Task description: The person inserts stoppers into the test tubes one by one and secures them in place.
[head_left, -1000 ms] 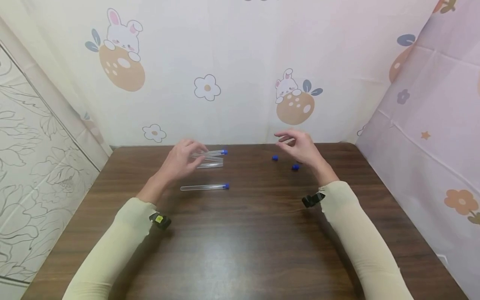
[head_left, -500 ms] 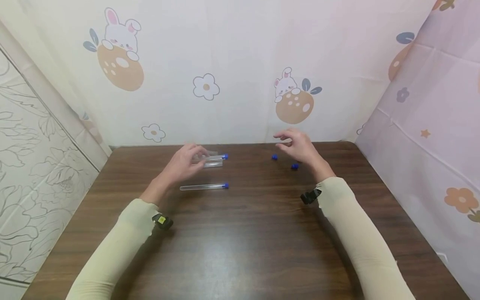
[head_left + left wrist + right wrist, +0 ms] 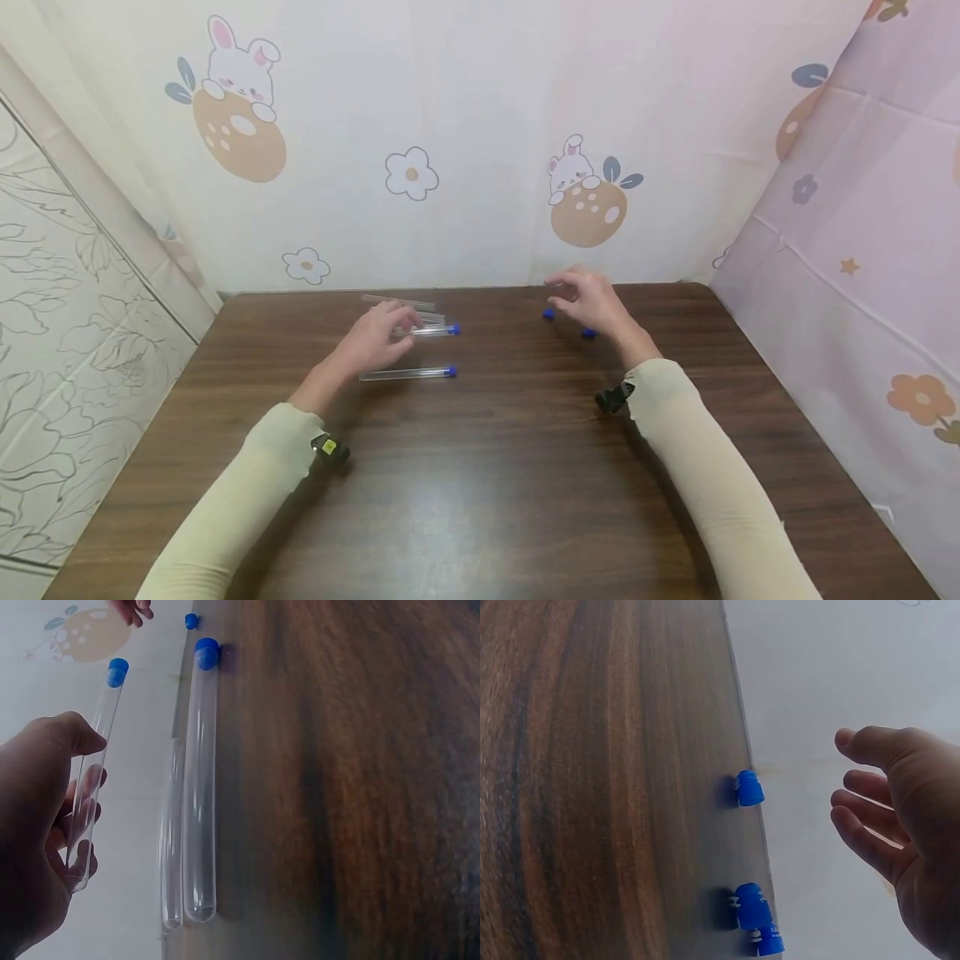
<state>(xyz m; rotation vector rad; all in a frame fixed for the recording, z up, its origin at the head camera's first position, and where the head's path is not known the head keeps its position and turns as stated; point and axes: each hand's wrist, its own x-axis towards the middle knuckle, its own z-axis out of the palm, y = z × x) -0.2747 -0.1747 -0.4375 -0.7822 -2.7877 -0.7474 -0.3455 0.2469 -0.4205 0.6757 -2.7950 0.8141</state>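
My left hand point(image 3: 373, 340) pinches a clear test tube point(image 3: 91, 772) between thumb and fingers, and its blue cap point(image 3: 117, 673) is on. In the head view this tube lies across the front of the uncapped tubes point(image 3: 401, 302), which the hand partly covers. A second capped test tube point(image 3: 405, 374) lies on the table, nearer to me. My right hand point(image 3: 592, 302) hovers over the far right part of the table, fingers loosely curved, with nothing in them. Beneath and beside it are loose blue caps point(image 3: 749, 788); the right wrist view shows three, two of them touching.
The brown wooden table point(image 3: 465, 483) ends at a patterned curtain point(image 3: 480, 208) at the back. Another curtain point(image 3: 855, 275) hangs along the right side. Each wrist wears a small black camera, such as the left one point(image 3: 330, 448).
My left hand has brought the capped tube toward me, from behind the uncapped tubes to in front of them. My right hand has sunk slightly toward the caps, still holding nothing.
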